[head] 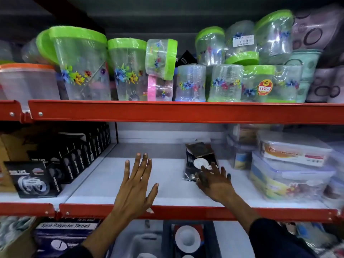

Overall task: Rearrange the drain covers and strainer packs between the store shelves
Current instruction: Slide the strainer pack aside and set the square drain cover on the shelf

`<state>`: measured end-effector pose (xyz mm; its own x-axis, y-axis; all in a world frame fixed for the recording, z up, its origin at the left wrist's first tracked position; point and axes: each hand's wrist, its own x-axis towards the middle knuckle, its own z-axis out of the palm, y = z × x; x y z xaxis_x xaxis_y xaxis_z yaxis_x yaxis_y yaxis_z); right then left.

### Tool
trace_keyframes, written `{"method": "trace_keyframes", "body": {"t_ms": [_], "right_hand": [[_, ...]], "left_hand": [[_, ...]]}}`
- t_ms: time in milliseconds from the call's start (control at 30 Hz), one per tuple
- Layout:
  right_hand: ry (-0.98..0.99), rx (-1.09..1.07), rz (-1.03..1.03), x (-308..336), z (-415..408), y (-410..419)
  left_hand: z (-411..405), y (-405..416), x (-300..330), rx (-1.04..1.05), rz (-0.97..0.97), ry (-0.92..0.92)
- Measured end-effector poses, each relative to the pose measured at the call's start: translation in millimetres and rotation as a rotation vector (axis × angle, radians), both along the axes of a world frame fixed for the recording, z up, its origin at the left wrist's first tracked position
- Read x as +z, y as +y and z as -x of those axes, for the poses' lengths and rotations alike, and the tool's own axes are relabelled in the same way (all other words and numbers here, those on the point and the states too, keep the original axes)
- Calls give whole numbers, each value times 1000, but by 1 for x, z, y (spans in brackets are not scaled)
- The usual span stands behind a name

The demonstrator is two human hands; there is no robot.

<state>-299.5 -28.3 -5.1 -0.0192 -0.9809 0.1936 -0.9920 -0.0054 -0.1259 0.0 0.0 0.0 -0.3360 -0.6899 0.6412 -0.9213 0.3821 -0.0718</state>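
Strainer pack (200,161) lies flat on the middle shelf (111,175), right of centre frame. Your right hand (214,180) rests its spread fingers on the pack's near edge, not gripping, likely to slide it. Your left hand (136,183) hovers open, empty. Bare shelf stretches left; stacked food containers (290,164) crowd the right.

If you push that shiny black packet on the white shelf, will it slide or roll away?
The packet lies flat, so it would probably slide, not roll. Its wrapper looks glossy and the shelf smooth, so it may slip easily. It looks thin, so it is likely light and a bit bendy under the right hand.
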Motion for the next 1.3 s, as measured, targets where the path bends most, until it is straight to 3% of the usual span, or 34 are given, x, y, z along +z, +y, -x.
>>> {"method": "trace_keyframes", "body": {"t_ms": [133, 333, 467, 600, 800, 1133, 1233, 1300], "right_hand": [[-103, -67, -70, -10, 4, -5], [-88, -104, 71, -9, 1, -9], [-123, 100, 231, 10, -25, -15], [-167, 448, 56, 20, -74, -36], [-94, 709, -208, 25, -140, -76], [-17, 832, -330, 5, -163, -104], [-74, 810, -259, 2, -147, -105], [-124, 749, -54, 6, -131, -107]], "left_hand": [[-18, -7, -14, 25, -61, -25], [-47, -20, -25, 62, -161, -22], [-71, -28, -33, 54, -246, 52], [-78, -32, -37, 4, -285, 105], [-77, -29, -36, -34, -346, 174], [-77, -29, -35, -15, -338, 193], [-78, -30, -37, 7, -337, 168], [-79, -31, -39, 16, -334, 156]]}}
